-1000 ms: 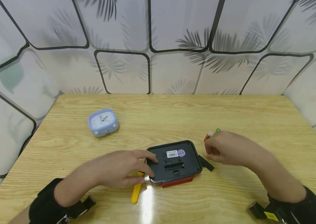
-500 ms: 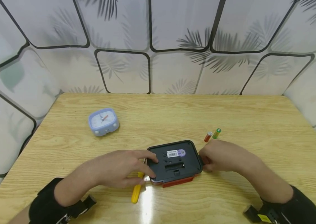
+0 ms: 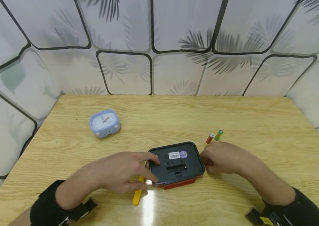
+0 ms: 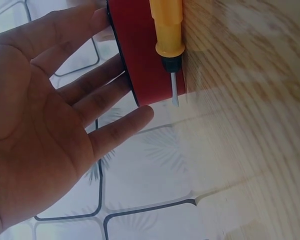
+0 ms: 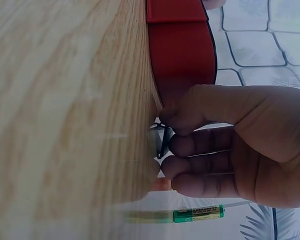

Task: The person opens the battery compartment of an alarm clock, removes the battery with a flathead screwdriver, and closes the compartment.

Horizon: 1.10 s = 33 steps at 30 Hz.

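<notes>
A red-sided device with a black back [image 3: 163,157] lies back up on the table; its slot-like battery compartment [image 3: 176,168] is uncovered. Fingers of my left hand [image 3: 125,171] rest extended on its left edge. Under that hand lies a yellow-handled screwdriver [image 3: 137,197], whose metal tip shows in the left wrist view. At the device's right side my right hand [image 3: 224,158] has its fingers curled. In the right wrist view its thumb and fingers pinch a small black battery cover [image 5: 163,142] close to the tabletop; the head view hides it.
Just beyond my right hand lie a red battery [image 3: 210,138] and a green battery [image 3: 219,135]. A light blue alarm clock [image 3: 104,123] stands at the back left. The wooden table [image 3: 159,119] ends at a patterned backdrop [image 3: 176,72].
My right hand has moved left and slightly toward me, from near the batteries to the battery cover, uncovering both batteries to view. My left hand stays on the device, thumb slightly lower.
</notes>
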Available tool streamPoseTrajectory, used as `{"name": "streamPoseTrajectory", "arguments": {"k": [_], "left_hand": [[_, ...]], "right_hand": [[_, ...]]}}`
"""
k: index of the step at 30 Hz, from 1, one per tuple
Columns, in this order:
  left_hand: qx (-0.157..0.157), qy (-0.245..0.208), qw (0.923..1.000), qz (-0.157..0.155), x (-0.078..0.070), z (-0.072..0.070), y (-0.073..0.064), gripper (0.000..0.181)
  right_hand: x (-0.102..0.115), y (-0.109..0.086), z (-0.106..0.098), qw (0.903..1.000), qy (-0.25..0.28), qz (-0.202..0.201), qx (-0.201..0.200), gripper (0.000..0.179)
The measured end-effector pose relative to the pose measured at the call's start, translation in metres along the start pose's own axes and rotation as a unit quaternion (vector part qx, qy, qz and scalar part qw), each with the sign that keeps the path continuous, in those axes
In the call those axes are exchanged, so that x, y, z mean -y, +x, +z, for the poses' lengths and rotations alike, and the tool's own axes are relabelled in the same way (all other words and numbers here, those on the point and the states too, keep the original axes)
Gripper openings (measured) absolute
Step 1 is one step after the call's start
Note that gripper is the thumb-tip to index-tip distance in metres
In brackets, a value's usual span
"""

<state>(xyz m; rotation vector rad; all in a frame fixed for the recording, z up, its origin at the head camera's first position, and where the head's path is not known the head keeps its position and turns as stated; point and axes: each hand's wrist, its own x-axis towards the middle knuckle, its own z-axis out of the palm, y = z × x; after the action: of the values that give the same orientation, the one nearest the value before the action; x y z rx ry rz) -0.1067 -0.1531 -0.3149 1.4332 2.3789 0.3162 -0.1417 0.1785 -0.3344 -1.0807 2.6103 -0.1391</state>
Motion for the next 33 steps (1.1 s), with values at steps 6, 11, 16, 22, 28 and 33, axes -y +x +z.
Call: {"name": "streamPoseTrajectory", "arguments": {"k": [6, 11, 16, 22, 28, 33], "left_hand": [[-0.015, 0.003, 0.9998, 0.013, 0.001, 0.000, 0.000, 0.027], [-0.014, -0.007, 0.9998, 0.010, 0.001, -0.001, 0.000, 0.026], [-0.023, -0.015, 0.9995, 0.013, 0.001, 0.000, 0.000, 0.024], [-0.022, -0.013, 0.9997, 0.004, 0.001, 0.001, 0.000, 0.024], [-0.024, -0.004, 0.9997, 0.000, 0.002, 0.002, 0.001, 0.023], [-0.027, 0.003, 0.9996, 0.007, 0.003, 0.002, 0.001, 0.024]], "right_hand": [[0.004, 0.000, -0.002, 0.9985, -0.017, 0.052, 0.004, 0.027], [0.005, -0.001, -0.002, 0.9979, -0.028, 0.058, -0.004, 0.029], [0.004, -0.003, -0.002, 0.9978, -0.044, 0.044, -0.022, 0.038], [0.003, -0.010, -0.008, 0.9979, -0.033, 0.023, -0.052, 0.037], [0.002, -0.020, -0.019, 0.9946, -0.034, -0.025, -0.095, 0.035], [0.003, -0.023, -0.023, 0.9877, -0.054, -0.063, -0.133, 0.035]]}}
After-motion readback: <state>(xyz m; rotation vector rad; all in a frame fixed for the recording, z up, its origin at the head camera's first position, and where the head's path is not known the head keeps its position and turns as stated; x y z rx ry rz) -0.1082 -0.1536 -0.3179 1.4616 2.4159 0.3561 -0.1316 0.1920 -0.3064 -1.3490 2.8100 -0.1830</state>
